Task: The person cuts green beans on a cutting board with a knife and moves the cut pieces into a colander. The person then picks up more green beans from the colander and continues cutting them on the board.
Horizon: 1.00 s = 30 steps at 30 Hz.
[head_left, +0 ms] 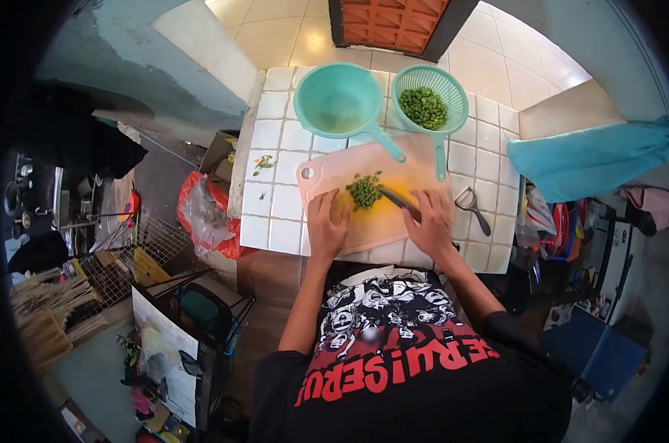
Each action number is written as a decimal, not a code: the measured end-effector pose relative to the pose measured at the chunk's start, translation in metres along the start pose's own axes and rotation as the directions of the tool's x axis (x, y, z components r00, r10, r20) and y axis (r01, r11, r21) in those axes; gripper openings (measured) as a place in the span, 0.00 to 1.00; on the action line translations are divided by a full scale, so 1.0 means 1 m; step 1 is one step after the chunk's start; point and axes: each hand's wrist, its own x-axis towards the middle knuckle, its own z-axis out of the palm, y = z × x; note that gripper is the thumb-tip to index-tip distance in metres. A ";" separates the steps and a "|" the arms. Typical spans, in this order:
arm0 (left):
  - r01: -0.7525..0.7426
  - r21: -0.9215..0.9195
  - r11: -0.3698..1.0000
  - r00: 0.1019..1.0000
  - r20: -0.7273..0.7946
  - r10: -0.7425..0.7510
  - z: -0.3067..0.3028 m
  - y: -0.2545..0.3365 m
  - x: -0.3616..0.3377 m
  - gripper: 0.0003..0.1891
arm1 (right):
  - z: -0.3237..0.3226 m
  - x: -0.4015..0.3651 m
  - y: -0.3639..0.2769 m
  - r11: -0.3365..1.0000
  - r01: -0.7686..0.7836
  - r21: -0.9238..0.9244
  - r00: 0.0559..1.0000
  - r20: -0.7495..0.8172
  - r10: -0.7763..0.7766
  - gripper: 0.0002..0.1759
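Observation:
A pink cutting board [415, 155] lies on the white tiled counter, with a small heap of chopped green vegetable [364, 192] near its middle. My left hand [328, 224] rests at the board's left front part, fingers stretched out and thumb apart, holding nothing. At the board's right side, my right hand [432, 221] is closed around the handle end of a knife [399, 201]. The knife's dark blade slants toward the heap, its tip beside the pieces. To the right of the board lies a peeler [476, 210] with a dark handle.
Behind the board stand a teal bowl [338, 100] with a handle and a teal strainer [454, 111] holding chopped greens [423, 108]. Green scraps [263, 164] lie on the tiles [283, 214] at left. A red plastic bag [194, 203] hangs by the counter's left edge.

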 end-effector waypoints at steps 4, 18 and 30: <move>0.091 -0.032 0.995 0.993 0.074 -0.088 0.008 0.014 0.001 0.21 | -0.010 -0.039 0.024 0.996 -0.003 -0.090 0.996 0.086 0.010 0.22; -0.060 -0.136 0.989 0.998 0.013 0.063 0.064 0.032 0.021 0.25 | 0.002 -0.011 0.020 1.000 0.031 -0.002 0.989 -0.147 -0.031 0.17; 0.145 -0.362 0.921 0.961 -0.169 -0.218 0.020 -0.001 0.000 0.19 | 0.064 0.058 -0.043 0.966 0.258 -0.022 0.966 0.014 -0.258 0.25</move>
